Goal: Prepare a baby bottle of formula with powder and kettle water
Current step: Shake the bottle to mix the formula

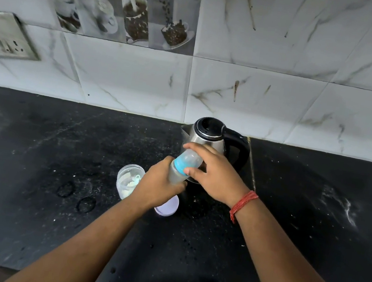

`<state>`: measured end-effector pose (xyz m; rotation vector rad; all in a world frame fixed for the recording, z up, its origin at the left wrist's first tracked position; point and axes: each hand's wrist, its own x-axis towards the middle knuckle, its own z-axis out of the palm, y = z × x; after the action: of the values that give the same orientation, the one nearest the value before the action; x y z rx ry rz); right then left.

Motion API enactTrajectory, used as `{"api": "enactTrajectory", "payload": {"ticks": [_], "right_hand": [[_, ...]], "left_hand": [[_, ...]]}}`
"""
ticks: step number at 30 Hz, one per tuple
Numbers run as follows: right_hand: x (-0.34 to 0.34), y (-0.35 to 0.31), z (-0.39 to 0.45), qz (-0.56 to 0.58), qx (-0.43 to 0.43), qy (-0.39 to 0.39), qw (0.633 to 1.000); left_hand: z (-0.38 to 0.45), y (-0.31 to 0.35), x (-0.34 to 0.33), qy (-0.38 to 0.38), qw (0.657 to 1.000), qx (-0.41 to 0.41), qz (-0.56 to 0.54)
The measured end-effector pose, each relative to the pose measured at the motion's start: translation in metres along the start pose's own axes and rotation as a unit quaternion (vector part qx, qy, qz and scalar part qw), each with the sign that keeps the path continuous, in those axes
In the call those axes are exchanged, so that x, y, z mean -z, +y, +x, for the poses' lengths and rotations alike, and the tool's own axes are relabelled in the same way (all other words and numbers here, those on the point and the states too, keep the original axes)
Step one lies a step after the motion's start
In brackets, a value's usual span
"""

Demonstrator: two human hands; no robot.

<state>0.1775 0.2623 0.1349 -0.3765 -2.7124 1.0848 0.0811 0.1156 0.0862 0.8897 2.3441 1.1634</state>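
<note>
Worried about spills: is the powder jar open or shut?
Open: the powder jar has no lid, scoop visible inside; a lid lies on the counter beside it.

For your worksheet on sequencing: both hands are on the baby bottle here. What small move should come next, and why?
Probably twist the clear cap with the right hand while the left hand steadies the baby bottle. The right fingers wrap the cap above the blue collar, and the left grips the body below.

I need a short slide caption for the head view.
Both hands hold a baby bottle before the kettle.
</note>
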Motion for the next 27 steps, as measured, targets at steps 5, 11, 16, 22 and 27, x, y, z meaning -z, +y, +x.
{"api": "enactTrajectory", "payload": {"ticks": [5, 11, 16, 22, 27], "right_hand": [[0.000, -0.001, 0.002, 0.005, -0.003, -0.007, 1.000], [-0.004, -0.002, -0.001, 0.066, -0.017, 0.052, 0.996], [-0.003, -0.013, -0.002, 0.070, -0.034, 0.096, 0.992], [0.000, -0.008, -0.003, 0.135, -0.045, 0.127, 0.982], [0.004, -0.007, -0.007, 0.139, -0.030, 0.166, 0.976]], "left_hand": [[0.001, 0.008, 0.009, -0.028, 0.999, 0.002, 0.031], [0.002, 0.025, 0.012, -0.003, 0.997, -0.008, 0.081], [0.008, 0.037, 0.011, 0.065, 0.985, -0.054, 0.149], [0.016, 0.043, 0.011, -0.003, 0.999, -0.047, 0.026], [0.016, 0.056, 0.011, -0.053, 0.995, -0.039, -0.079]]}}
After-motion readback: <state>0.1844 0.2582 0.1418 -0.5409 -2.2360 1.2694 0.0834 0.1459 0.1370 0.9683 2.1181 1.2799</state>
